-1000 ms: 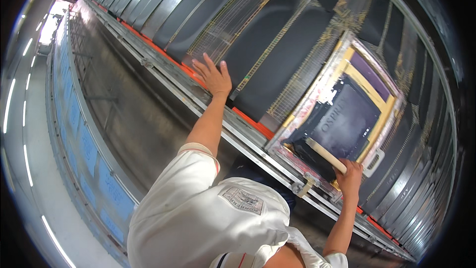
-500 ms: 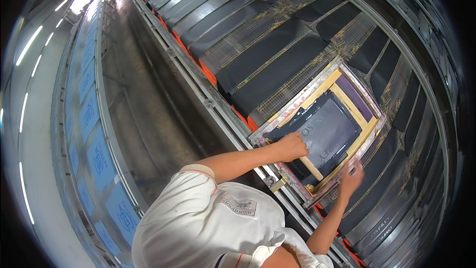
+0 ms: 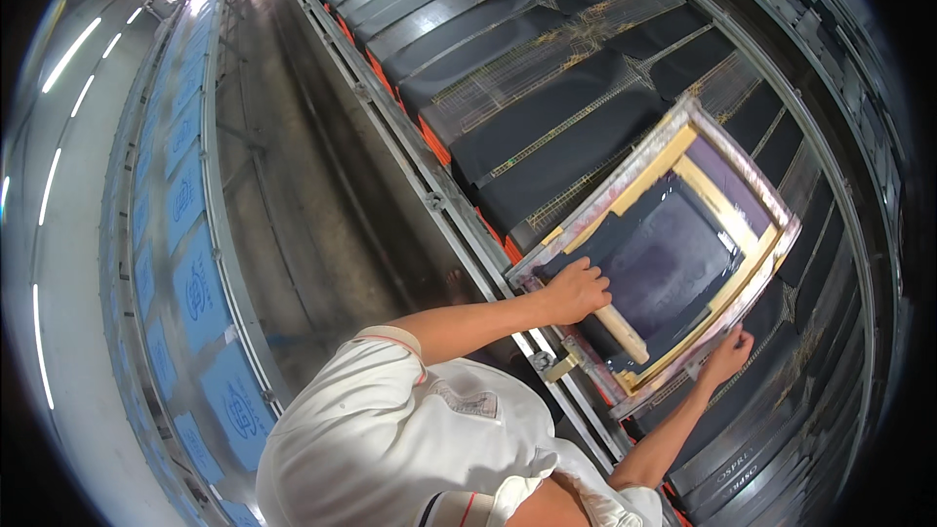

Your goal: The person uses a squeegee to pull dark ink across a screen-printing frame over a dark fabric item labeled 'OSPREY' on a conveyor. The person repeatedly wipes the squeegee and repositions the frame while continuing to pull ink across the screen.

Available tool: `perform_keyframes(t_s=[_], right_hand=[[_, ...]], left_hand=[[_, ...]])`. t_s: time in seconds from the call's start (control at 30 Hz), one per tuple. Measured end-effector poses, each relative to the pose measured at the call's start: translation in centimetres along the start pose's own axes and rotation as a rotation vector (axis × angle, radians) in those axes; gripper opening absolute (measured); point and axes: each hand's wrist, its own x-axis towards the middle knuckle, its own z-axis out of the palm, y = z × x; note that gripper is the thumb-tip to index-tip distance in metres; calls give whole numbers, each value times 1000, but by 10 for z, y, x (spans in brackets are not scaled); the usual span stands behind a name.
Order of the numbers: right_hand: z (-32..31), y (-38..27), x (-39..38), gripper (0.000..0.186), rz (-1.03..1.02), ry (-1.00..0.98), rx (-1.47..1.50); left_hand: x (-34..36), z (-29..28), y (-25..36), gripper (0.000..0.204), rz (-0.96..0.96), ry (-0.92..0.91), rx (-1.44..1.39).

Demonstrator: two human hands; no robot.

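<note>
My left hand [image 3: 578, 291] is closed round the wooden handle of a squeegee [image 3: 625, 337], which lies across the near end of a screen printing frame [image 3: 771, 252]. Dark ink coats the mesh [image 3: 673, 254] inside, bordered by yellowish tape. At the frame's right edge, my right hand [image 3: 727, 353] has its fingers closed on the rim. The frame looks tilted, its far side raised above the black sheets beneath. Part of the squeegee's blade is hidden by my left hand.
Black sheet pieces [image 3: 556, 141] lie in rows on the long table, with strips of mesh-like marking between them. A metal rail [image 3: 429, 197] with a clamp [image 3: 561, 368] runs along its near edge. Left, beyond the walkway [image 3: 293, 195], another table holds blue printed panels [image 3: 198, 285].
The screen frame has shifted right and its far side looks lifted. My right hand has moved right with its edge. Lettering seen through the mesh before no longer shows.
</note>
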Motion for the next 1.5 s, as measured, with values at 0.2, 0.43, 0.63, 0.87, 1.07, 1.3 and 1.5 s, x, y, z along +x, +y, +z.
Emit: perform_keyframes(t_s=[0.2, 0.43, 0.63, 0.87, 1.07, 1.3, 1.5], right_hand=[[38, -125, 17, 38, -171, -47, -3], [177, -186, -63, 32, -104, -13, 155], [233, -162, -81, 26, 38, 40, 149], [237, -161, -69, 28, 84, 65, 111], [236, -173, -46, 27, 189, 46, 140], [253, -167, -34, 26, 258, -29, 92], [247, -182, -10, 27, 305, -154, -37]], left_hand=[[-32, -36, -64, 14, -46, 92, -15], [-57, -87, -218, 16, -16, -16, 21], [-51, -89, -256, 21, 36, -219, 0], [-39, -122, -258, 38, 216, -119, -27], [-52, -130, -256, 51, 276, -259, -53], [-35, -116, -262, 53, 277, -312, -46], [54, -88, -299, 50, 301, -213, -50]])
